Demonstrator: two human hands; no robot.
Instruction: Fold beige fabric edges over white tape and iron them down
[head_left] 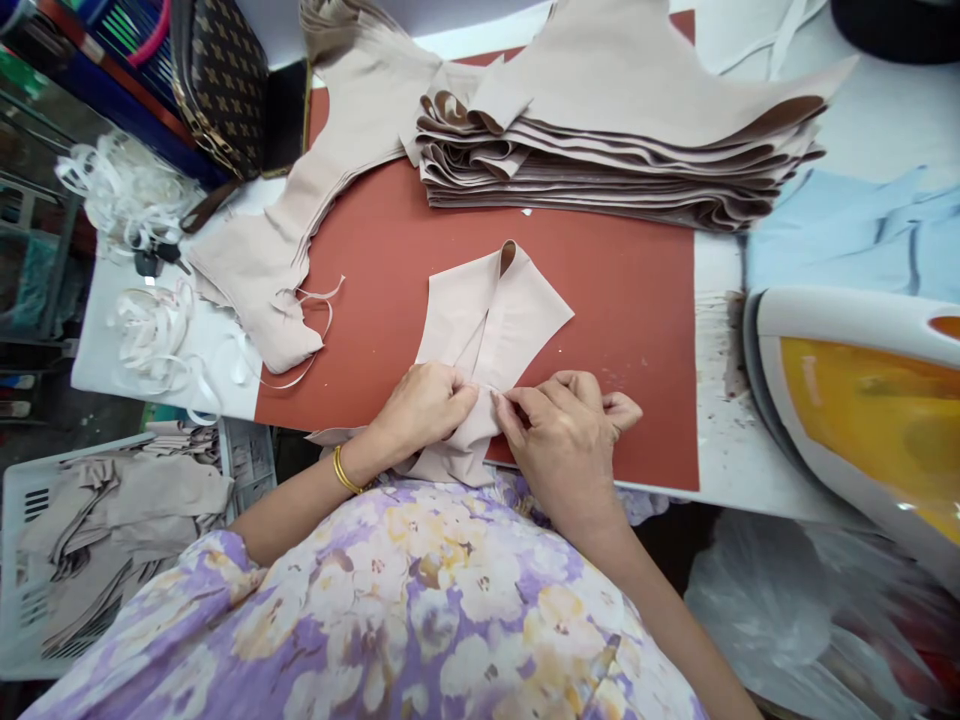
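Observation:
A beige fabric piece (517, 320) lies on the red-brown mat (622, 340) close to the front edge, its far end spread and folded into a small loop. Gathered between my hands, its near part hangs toward my lap. My left hand (431, 405) is closed, thumb and fingers pinching the cloth. From the other side my right hand (562, 420) pinches the same cloth between thumb and forefinger, the other fingers curled. The fingertips of both hands are close together at a fold. Whether a small strip is also held there I cannot tell.
Stacked beige fabric pieces (615, 150) lie at the back, with more cut pieces (300, 220) at left. White tape (154, 325) is heaped on the table's left. An iron (862, 390) stands at right. Below left, a white basket (22, 560) holds fabric; a patterned bag (225, 80) sits behind.

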